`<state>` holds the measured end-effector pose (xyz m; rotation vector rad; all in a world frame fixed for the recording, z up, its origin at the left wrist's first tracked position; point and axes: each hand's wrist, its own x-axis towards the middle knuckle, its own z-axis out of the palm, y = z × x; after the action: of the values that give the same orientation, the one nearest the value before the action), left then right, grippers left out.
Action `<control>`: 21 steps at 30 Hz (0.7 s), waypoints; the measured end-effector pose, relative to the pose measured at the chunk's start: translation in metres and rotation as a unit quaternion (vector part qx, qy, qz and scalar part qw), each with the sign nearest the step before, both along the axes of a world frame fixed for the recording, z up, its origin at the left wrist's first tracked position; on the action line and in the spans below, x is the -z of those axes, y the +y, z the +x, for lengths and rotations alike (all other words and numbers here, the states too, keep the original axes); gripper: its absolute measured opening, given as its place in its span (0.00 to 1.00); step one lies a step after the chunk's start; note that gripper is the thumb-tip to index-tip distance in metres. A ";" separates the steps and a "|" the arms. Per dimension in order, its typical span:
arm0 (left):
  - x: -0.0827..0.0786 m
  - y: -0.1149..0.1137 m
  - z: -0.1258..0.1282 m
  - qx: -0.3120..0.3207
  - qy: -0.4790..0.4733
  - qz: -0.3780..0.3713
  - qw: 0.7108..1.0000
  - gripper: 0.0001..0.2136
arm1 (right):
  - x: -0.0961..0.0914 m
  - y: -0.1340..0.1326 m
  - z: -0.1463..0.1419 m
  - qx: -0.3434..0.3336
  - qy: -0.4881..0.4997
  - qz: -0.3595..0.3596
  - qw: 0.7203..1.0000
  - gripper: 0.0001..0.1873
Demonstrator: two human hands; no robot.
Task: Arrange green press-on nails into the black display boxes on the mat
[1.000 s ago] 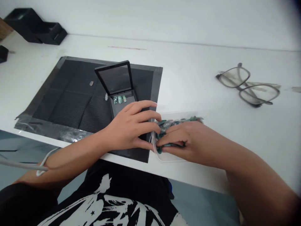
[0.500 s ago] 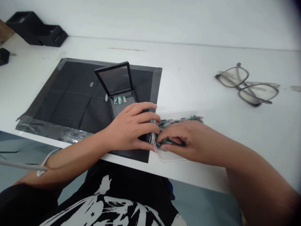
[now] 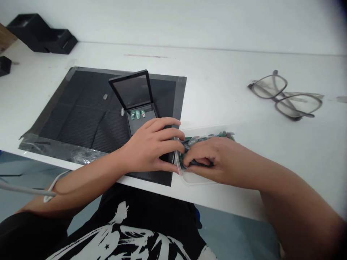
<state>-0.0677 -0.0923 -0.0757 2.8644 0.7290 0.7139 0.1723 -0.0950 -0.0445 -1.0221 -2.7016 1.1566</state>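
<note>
A clear plastic container full of green and grey press-on nails sits at the table's front edge. My left hand grips its left side, thumb low and fingers over the rim. Inside, my right hand is dug in among the nails with thumb and forefinger bent together; what lies between them is hidden. Left of the container, a black hinged case stands with its lid raised, partly behind my left hand. Three green false nails lie in a row inside it.
The case rests on a black ribbed mat taped to the white table. One pale nail and another nail lie loose on the mat. Eyeglasses lie at the right. Black boxes stand at the back left.
The fingers of my right hand have shifted slightly among the nails in the container. My left hand stays on the rim, and the case has not moved.
</note>
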 end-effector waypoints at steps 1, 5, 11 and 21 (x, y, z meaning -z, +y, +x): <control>0.000 0.000 0.000 0.000 0.001 -0.001 1.000 0.20 | 0.000 0.000 0.001 0.001 -0.001 0.008 1.000 0.08; -0.001 -0.001 0.000 -0.001 0.007 -0.003 1.000 0.22 | -0.001 0.002 0.009 0.028 0.005 0.012 1.000 0.08; -0.001 -0.001 0.000 0.005 0.006 -0.009 1.000 0.21 | -0.004 0.001 0.021 0.053 0.074 -0.050 0.995 0.07; -0.002 -0.002 -0.001 0.017 0.019 -0.030 0.999 0.19 | 0.000 0.010 0.027 0.111 -0.039 0.104 0.988 0.08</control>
<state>-0.0682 -0.0938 -0.0738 2.8353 0.6933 0.6229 0.1993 -0.0850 -0.0444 -1.3151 -2.6097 0.7961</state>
